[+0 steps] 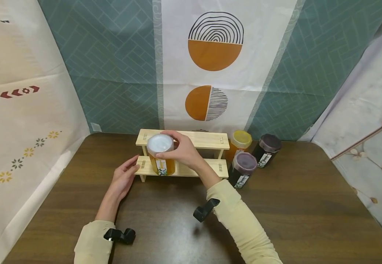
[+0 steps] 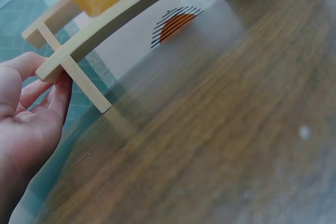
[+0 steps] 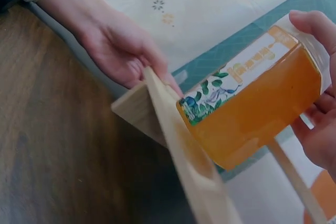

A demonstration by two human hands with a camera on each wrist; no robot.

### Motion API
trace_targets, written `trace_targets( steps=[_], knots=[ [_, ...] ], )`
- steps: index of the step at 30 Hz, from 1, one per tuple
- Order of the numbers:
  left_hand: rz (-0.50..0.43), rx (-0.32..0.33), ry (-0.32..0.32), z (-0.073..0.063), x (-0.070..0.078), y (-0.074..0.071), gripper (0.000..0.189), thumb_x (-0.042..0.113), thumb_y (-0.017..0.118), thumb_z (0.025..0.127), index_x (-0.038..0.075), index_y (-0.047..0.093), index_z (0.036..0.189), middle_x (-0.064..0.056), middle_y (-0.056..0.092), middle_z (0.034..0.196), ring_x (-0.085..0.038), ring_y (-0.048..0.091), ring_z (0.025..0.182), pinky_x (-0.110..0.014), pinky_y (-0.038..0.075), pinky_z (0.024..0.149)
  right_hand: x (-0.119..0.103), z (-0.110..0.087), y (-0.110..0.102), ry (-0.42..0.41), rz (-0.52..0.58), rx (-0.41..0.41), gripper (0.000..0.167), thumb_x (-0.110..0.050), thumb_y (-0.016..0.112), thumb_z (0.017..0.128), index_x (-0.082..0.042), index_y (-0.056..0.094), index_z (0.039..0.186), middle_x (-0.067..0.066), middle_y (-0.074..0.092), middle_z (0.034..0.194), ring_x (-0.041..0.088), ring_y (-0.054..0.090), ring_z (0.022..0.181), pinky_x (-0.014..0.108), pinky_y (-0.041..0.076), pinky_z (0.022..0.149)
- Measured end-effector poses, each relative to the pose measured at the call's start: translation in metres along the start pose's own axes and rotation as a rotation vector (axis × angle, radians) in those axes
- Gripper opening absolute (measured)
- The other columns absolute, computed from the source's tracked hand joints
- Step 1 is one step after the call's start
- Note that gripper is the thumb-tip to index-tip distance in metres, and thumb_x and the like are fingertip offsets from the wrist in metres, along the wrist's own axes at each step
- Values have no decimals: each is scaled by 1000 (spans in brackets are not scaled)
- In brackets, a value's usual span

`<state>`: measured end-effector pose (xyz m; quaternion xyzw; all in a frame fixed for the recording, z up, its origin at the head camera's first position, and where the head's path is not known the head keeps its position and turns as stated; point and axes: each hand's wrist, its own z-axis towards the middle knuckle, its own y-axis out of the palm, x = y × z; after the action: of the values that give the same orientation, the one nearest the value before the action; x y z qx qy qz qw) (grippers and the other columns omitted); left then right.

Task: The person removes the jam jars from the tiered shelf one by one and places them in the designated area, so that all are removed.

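Observation:
A two-step wooden shelf (image 1: 207,140) stands against the back wall hanging. My right hand (image 1: 186,151) holds a jar of orange contents (image 1: 162,165) near its pale lid, thumb at the front and fingers behind. The jar is at the left part of the lower step, its base right at the board in the right wrist view (image 3: 247,114). My left hand (image 1: 122,180) pinches the left end of the lower step (image 2: 63,59), thumb above and fingers underneath.
Right of the shelf stand a yellow-lidded jar (image 1: 241,139) and two dark jars, one purple-lidded (image 1: 244,162) and one black-lidded (image 1: 270,143). The front dark jar is close beside the lower step. Brown table (image 1: 164,220) extends forward; patterned cloth hangs on three sides.

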<state>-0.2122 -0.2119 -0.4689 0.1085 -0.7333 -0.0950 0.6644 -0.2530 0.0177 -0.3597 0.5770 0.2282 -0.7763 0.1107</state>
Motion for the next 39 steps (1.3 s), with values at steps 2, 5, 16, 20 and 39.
trace_targets(
  steps=[2,5,16,20,39],
  knots=[
    [0,-3,3,0,0,0,53,0,49,99,-8,28,147,-19,31,146,-11,41,123,-15,38,98,-4,-1,-7,-16,-6,-3,65,-7,84,72,-4,56,130,7,60,120,20,58,103,33,48,93],
    [0,-5,6,0,0,-1,54,0,50,99,-8,28,147,-18,31,145,-11,42,122,-15,38,97,-10,-4,-19,-43,-25,-14,64,-5,84,71,-3,58,130,7,62,120,21,58,104,35,45,96],
    [28,-28,19,0,2,-1,55,4,51,99,-8,27,148,-14,33,143,-11,41,123,-16,37,99,-29,-25,-72,-77,-80,-5,64,-15,85,70,-3,60,128,8,61,120,24,56,105,45,45,95],
    [18,-30,28,0,2,-2,55,2,50,99,-9,26,148,-16,31,145,-11,40,124,-16,37,99,-40,-35,-93,-69,-86,18,67,-16,84,70,0,57,129,12,59,122,27,56,104,45,47,91],
    [14,-28,31,-2,-2,-1,55,2,50,99,-9,27,148,-8,39,135,-7,46,116,-15,41,95,-64,-91,-202,-48,-22,125,52,12,71,76,-10,65,123,2,65,109,19,58,92,25,51,76]
  ],
)
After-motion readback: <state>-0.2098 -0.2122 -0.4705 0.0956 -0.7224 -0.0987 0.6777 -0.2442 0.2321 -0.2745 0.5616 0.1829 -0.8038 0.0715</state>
